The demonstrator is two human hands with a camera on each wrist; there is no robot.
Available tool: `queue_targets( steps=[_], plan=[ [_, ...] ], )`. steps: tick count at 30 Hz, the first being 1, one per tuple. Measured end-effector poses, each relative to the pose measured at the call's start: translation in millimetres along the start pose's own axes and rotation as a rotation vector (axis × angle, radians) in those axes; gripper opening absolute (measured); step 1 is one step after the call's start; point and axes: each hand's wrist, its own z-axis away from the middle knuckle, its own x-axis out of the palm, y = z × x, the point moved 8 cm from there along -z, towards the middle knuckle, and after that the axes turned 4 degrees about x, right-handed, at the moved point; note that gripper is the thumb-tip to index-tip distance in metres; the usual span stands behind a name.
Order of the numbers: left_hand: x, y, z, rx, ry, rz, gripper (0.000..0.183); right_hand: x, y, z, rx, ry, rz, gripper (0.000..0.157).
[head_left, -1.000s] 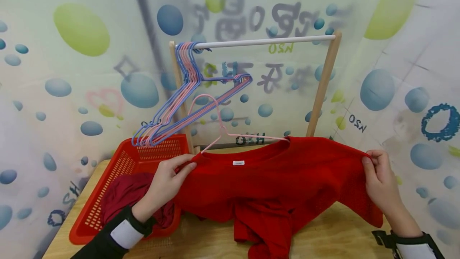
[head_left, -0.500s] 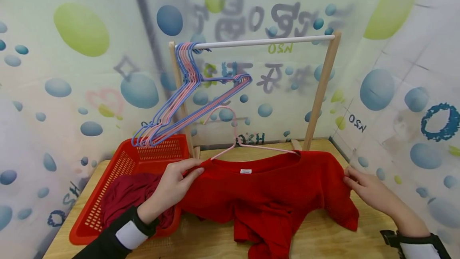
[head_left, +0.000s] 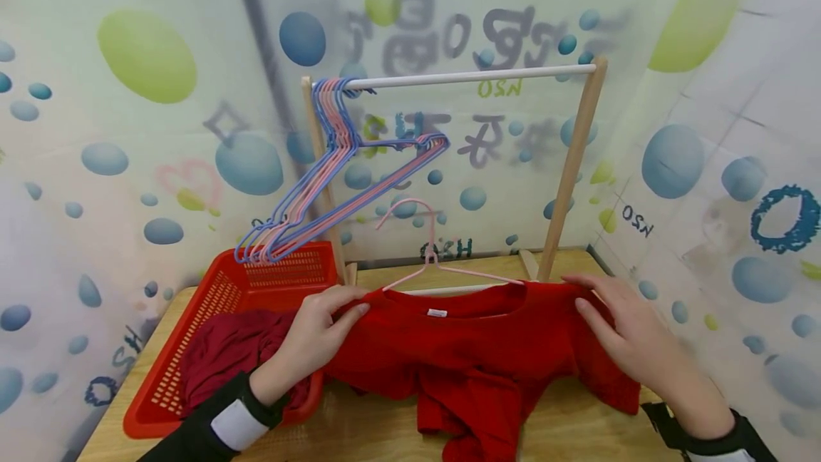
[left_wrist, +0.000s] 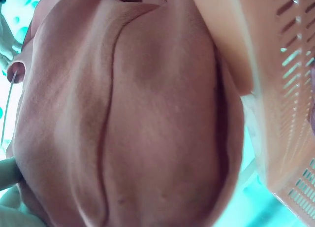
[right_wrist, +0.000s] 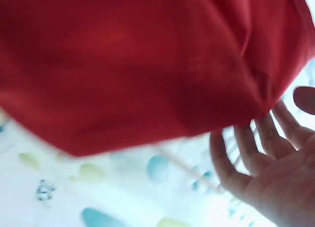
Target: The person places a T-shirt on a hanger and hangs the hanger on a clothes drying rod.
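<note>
Stretching crosswise, the red fabric shirt [head_left: 474,341] on a slim pink hanger [head_left: 431,257] is pinched at one shoulder by the left grip [head_left: 314,334]. The right grip [head_left: 631,341] is spread loosely at its other shoulder.

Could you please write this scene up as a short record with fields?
Left hand: pinches one shoulder of the red shirt
Right hand: at the other shoulder, thumb and fingers apart
Shirt label: white, inside the back of the neck
Pink hanger: arms running into the neckline, hook up and off the rail
Other hangers: blue and pink, bunched at the rail's left end
Basket: red plastic, holding dark red cloth
Table: wooden
</note>
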Motion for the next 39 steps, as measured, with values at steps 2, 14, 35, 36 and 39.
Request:
queue_targets(
  steps=[2, 14, 35, 36, 39],
  plan=[
    [1.6, 2.0, -0.3, 0.004, -0.007, 0.002, 0.017, 5.0, -13.2, -2.1, -0.075, 0.011, 0.06, 0.037],
    [3.3, 16.5, -0.6, 0.05, -0.009, -0.031, 0.017, 21.0, -36.1, -3.4, -0.28, 0.025, 0.082, 0.034],
    [-26.4, -4.4, 30.3, -0.248, 0.066, -0.095, 0.021, -22.2, 27.3, 14.6, -0.021, 0.124, -0.082, 0.023],
    [-29.3, -2.6, 30.4, -0.231, 0.085, -0.109, 0.019, -23.5, 29.0, 14.7, -0.02, 0.126, -0.088, 0.022],
    [-36.8, 2.3, 31.1, -0.186, 0.139, -0.15, 0.014, -26.7, 34.0, 15.3, -0.009, 0.136, -0.105, 0.021]
  ],
)
